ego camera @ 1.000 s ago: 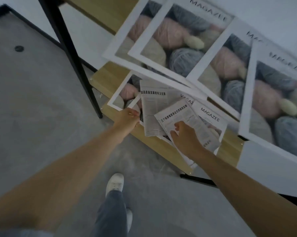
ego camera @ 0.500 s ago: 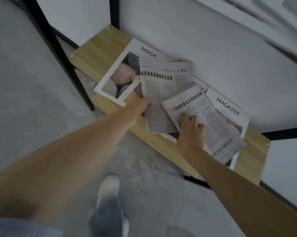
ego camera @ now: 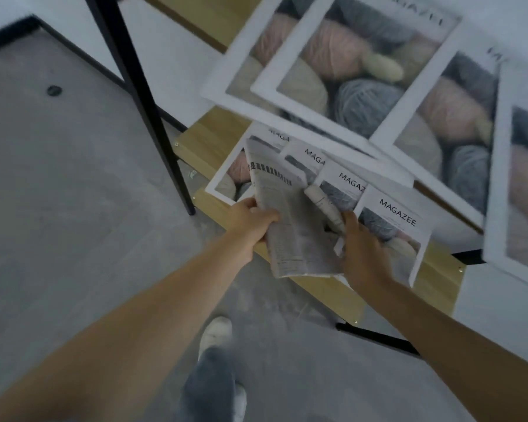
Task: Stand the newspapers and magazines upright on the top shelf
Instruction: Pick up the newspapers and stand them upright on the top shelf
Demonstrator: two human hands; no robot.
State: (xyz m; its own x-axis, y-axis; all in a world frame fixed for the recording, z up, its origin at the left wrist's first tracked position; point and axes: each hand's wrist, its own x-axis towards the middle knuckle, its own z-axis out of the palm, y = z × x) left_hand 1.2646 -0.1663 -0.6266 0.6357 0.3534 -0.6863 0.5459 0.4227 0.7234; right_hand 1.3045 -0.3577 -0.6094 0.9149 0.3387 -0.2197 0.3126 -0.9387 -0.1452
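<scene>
Two grey newspapers (ego camera: pixel 290 226) are lifted off the low wooden shelf (ego camera: pixel 202 141), bent and overlapping. My left hand (ego camera: pixel 252 220) grips their left edge. My right hand (ego camera: pixel 360 254) holds their right side, where one paper (ego camera: pixel 323 202) curls into a roll. Several "MAGAZEE" magazines (ego camera: pixel 393 220) with yarn-ball covers lie fanned flat on the low shelf beneath. On the higher shelf, several larger-looking magazines (ego camera: pixel 342 65) lie overlapping and jut over its front edge.
A black metal shelf post (ego camera: pixel 141 99) stands left of the papers, and a black base bar (ego camera: pixel 378 336) runs along the floor. Grey concrete floor (ego camera: pixel 58 208) spreads to the left. My jeans leg and white shoe (ego camera: pixel 217 333) are below. White wall behind.
Both newspapers lay flat under my hands before; now both hands have gathered and raised them, bending them. The camera has tilted up, bringing the upper shelf's magazines back into view.
</scene>
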